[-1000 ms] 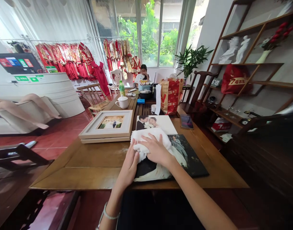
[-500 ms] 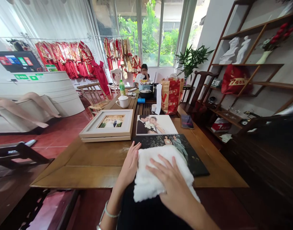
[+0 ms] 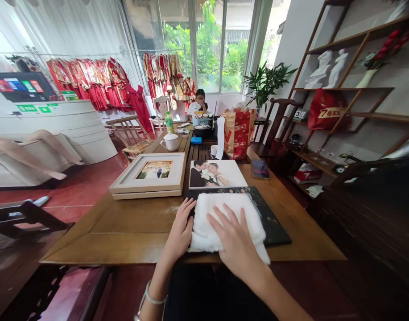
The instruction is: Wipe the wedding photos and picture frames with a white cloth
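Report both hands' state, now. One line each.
Left hand: open, at the left edge of the dark photo panel.
Right hand: open, spread flat on the white cloth.

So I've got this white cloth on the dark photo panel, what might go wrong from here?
The dark photo panel lies close to the near edge of the wooden table, so a pull from the right hand might drag it over.
The white cloth overhangs the panel's near side and might snag there.
The light couple photo lies right behind, so a forward push could nudge it.
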Tool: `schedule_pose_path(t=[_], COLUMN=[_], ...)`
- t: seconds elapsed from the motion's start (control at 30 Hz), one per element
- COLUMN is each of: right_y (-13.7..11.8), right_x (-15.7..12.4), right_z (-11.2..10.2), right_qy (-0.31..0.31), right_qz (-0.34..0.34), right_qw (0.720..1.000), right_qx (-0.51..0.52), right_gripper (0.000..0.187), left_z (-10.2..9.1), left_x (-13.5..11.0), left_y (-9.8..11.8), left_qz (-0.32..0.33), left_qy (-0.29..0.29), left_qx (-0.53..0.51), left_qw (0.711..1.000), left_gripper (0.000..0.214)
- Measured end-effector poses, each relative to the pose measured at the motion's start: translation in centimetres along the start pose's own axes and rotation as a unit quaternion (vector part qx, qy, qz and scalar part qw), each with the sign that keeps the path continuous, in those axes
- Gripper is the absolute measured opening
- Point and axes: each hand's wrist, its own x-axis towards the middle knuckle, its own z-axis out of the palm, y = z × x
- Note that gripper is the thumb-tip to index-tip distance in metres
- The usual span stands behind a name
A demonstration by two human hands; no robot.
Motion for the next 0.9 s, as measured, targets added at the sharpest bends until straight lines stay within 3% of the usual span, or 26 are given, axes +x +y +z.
schedule_pose_path(t=[0.1,0.2,0.3,0.4,0.5,0.57,0.67,0.77,0.9], right_y=[0.0,2.1,5.2,7.5,7.6,6.3,3.4,1.3,2.5], right_x=[-3.6,-4.5,-2.3,1.8,5.1,5.8,3.9,0.0,-4.2], right_z=[-0.6,-1.7,-2.4,-2.3,-1.7,-1.3,-0.9,-1.2,-2.3], right_qy=[-0.012,-0.051,-0.057,-0.04,-0.025,-0.026,-0.035,-0.041,-0.071], right_qz=[-0.013,-0.006,0.027,0.061,0.069,0.055,0.006,-0.037,-0.043], right_qw=[1.0,0.998,0.997,0.997,0.997,0.997,0.998,0.997,0.993], right_qx=[0.014,0.034,0.04,0.04,0.038,0.038,0.043,0.054,0.08], right_gripper=[0.088,0.091,0.087,0.078,0.07,0.071,0.081,0.087,0.093], left_z=[0.1,0.1,0.2,0.1,0.1,0.1,0.2,0.3,0.2], left_x=[0.0,-0.1,0.0,0.0,0.0,0.0,0.0,0.0,0.0], left_y=[-0.1,-0.2,-0.3,-0.4,-0.6,-0.6,-0.7,-0.7,-0.4], left_qz=[0.004,0.003,0.002,0.011,0.014,0.014,0.018,0.022,0.008], left_qy=[0.007,0.006,0.003,0.0,-0.003,-0.002,0.006,0.014,0.007], left_qx=[0.002,0.005,0.005,-0.001,-0.003,-0.001,0.0,0.001,0.002], left_qw=[1.0,1.0,1.0,1.0,1.0,1.0,1.0,1.0,1.0], left_gripper=[0.04,0.04,0.04,0.041,0.041,0.041,0.04,0.039,0.04])
